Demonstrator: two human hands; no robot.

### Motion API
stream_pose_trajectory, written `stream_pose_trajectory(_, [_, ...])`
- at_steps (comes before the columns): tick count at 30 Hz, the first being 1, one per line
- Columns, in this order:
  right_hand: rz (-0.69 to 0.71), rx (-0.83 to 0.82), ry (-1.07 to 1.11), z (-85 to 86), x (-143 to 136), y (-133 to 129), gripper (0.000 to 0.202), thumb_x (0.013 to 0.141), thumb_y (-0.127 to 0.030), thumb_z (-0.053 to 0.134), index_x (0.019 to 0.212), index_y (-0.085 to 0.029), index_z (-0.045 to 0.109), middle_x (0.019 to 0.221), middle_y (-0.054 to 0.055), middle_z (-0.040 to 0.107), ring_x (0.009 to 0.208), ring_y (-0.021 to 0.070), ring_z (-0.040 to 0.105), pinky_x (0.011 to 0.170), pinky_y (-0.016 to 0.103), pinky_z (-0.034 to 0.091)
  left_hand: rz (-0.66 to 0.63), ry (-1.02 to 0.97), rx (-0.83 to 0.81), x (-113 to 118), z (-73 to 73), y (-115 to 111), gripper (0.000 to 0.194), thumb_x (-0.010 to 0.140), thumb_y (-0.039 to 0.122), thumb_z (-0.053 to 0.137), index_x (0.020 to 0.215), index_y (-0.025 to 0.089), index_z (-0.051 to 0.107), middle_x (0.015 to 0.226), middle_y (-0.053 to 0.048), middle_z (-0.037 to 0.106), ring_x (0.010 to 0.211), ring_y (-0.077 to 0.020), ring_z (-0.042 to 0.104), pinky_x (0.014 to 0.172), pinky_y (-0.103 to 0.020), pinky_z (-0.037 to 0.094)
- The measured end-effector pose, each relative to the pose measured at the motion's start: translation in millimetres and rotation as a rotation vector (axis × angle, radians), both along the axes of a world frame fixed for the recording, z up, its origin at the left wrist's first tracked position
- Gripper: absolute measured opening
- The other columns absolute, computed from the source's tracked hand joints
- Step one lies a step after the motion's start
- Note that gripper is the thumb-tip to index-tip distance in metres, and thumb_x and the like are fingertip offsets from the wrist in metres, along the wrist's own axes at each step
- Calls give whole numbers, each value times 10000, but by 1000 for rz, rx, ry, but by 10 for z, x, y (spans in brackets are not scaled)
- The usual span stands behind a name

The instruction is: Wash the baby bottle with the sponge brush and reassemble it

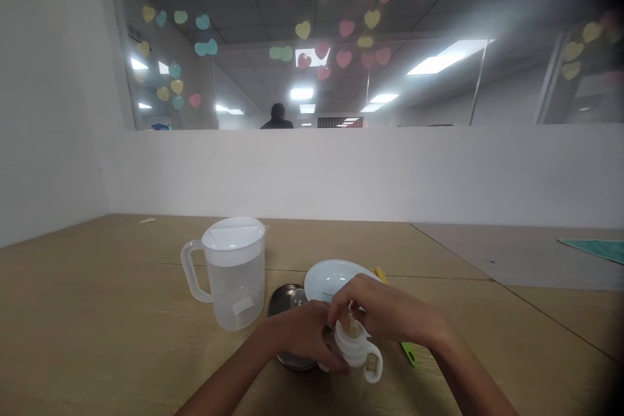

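Note:
My left hand [305, 337] is wrapped around a baby bottle [351, 354] with a white collar and a white loop handle on its right side. Its translucent body is faint below the collar. At the top of the bottle, the bent fingers of my right hand [377, 304] pinch the clear nipple [351, 326], partly hiding it. Behind my left hand lies a round metal dish [279, 302] with a clear domed piece [298, 298] in it. Just beyond my right hand sits a white bowl [324, 273].
A lidded translucent pitcher [236, 273] stands to the left. A green handle [408, 354] and a yellow piece [380, 275] show by my right arm. A teal cloth [597, 249] lies far right. Behind the wooden table [121, 325] are a wall and a window; a person [277, 117] is beyond.

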State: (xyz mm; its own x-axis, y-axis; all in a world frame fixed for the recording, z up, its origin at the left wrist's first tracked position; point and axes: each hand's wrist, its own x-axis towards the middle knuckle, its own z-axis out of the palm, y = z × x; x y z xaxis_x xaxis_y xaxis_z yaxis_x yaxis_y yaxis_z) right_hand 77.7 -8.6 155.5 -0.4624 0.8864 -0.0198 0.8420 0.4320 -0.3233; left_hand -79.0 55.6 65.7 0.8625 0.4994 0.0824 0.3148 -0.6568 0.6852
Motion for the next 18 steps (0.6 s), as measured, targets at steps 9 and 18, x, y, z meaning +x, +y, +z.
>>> stream_pose_trajectory(9, [-178,47,-64,-105,41,73,310,730,-245,495,1006,-214,634,782,32,621,727,153,558,588,229,350,-7,18,54,19,-7,-9,399,601,364,689,960,201,633,768,40,595,660,-100,508,564,-180,362])
stream_pose_trajectory(18, [-197,63,-69,-120,11,27,455,693,-363,570,1130,-238,578,926,59,634,915,228,564,713,294,395,29,73,39,26,-49,19,331,617,404,674,865,187,640,728,38,589,668,-114,528,563,-192,366])
